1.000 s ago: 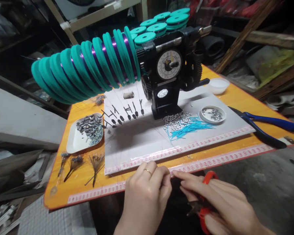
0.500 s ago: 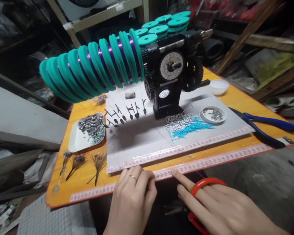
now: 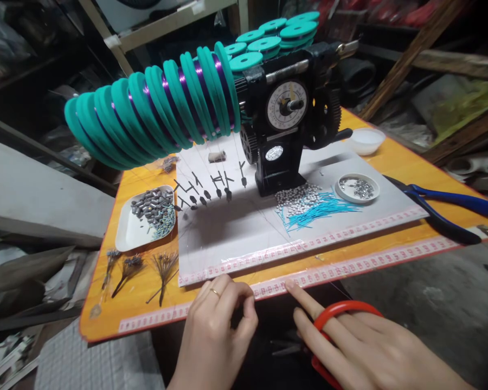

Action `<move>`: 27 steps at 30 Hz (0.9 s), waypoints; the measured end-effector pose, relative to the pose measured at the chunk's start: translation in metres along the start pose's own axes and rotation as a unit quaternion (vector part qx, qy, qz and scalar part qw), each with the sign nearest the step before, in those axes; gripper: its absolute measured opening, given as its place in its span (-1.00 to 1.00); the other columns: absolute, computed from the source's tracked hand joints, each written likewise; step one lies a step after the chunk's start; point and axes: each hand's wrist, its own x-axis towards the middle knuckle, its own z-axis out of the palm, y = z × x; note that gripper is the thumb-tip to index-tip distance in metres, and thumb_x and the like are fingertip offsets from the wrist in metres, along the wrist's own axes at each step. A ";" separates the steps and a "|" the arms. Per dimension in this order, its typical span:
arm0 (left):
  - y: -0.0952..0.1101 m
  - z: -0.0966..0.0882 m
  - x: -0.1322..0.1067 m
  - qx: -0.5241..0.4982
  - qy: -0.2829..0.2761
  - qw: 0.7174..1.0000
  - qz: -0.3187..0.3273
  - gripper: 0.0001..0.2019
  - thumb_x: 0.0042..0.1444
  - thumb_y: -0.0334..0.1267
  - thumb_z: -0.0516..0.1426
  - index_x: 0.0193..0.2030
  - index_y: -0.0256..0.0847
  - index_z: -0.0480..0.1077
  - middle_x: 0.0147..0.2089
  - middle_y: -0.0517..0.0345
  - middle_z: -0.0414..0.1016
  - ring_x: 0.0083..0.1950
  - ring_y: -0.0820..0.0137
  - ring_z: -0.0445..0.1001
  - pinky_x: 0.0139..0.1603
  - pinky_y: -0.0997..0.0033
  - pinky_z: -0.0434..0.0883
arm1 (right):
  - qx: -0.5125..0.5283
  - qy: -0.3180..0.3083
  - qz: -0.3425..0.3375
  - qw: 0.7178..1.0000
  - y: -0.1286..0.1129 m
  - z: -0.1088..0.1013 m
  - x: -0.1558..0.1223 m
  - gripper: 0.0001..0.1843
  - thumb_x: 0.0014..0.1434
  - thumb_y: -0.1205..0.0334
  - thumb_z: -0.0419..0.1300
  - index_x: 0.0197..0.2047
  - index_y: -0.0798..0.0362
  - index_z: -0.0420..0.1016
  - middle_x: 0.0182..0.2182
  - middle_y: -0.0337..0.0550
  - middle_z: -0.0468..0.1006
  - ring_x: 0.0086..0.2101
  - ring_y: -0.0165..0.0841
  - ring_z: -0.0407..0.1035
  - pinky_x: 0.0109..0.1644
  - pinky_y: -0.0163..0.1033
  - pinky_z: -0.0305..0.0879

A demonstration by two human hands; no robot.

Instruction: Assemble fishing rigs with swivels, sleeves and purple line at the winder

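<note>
Head view: a white tray (image 3: 124,234) on the worktop (image 3: 101,319) holds grey metal tubes (image 3: 148,203), and a round dish (image 3: 342,194) holds silver pieces (image 3: 360,188). The left hand (image 3: 213,333) curls its fingers; cannot tell if it holds anything. The right hand (image 3: 366,346) has fingers through the red scissors (image 3: 341,307), beside the worktop edge.

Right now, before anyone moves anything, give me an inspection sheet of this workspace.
Surface: orange table carrying a white board, measuring tape along the front edge.
Job's things: black geared winder with dial, teal spools wound with purple wire, black pieces on threads, grey cylinders in a white tray, teal wires.
Clutter: blue-handled pliers, white bowl, dish of metal bits.
Hands: left curled at the table edge; right fingertip at the tape, red-handled scissors looped on fingers.
Cables: no power cord seen; thin threads cross the board.
Surroundings: wooden beams, shelving, scrap around the table.
</note>
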 end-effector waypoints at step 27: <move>0.025 0.022 -0.029 -0.065 0.200 0.978 0.006 -0.78 0.09 -0.57 0.07 -0.29 -0.11 0.32 -0.41 0.23 0.41 -0.13 0.24 0.33 0.02 0.04 0.27 | 0.601 -0.098 0.282 0.742 -0.056 0.025 -0.005 -0.87 0.23 0.30 0.19 -0.13 0.05 0.42 -0.53 -0.32 0.55 -0.57 -0.46 0.43 -0.46 -0.47 0.33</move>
